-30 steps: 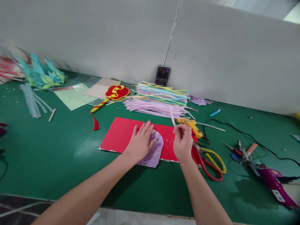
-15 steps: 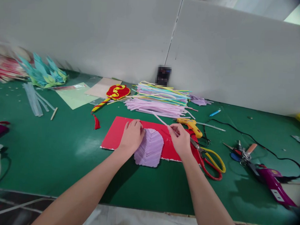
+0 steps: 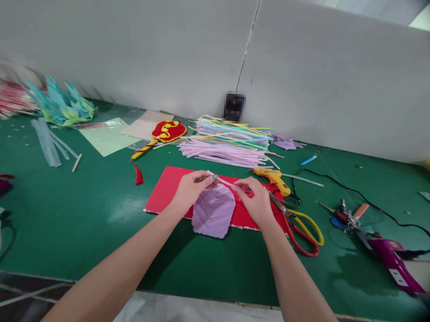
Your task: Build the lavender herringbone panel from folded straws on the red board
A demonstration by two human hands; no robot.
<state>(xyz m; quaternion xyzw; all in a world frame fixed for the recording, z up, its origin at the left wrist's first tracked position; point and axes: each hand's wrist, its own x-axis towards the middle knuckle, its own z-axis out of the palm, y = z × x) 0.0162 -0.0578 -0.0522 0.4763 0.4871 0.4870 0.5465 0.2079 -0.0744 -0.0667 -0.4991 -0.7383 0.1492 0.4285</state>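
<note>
A pale lilac pipe cleaner is stretched slantwise between my two hands, just above the far end of a lilac leaf-shaped piece. Fingertips of my left hand pinch its upper left end. My right hand holds it farther along, thumb and fingers together. The leaf-shaped piece has slanting rows meeting at a middle line and lies partly on a red board, overhanging its near edge. Scissors with red and yellow handles lie beside my right wrist, blades partly hidden behind that hand.
Behind the board are bundled pipe cleaners and a yellow glue gun. A red and yellow fan-shaped ornament lies back left. At right are keys, a purple tool and a black cord.
My left hand has moved from the leaf-shaped piece up to the pipe cleaner and now pinches its end. My right hand has shifted slightly, bringing the pipe cleaner over the piece's far end.
</note>
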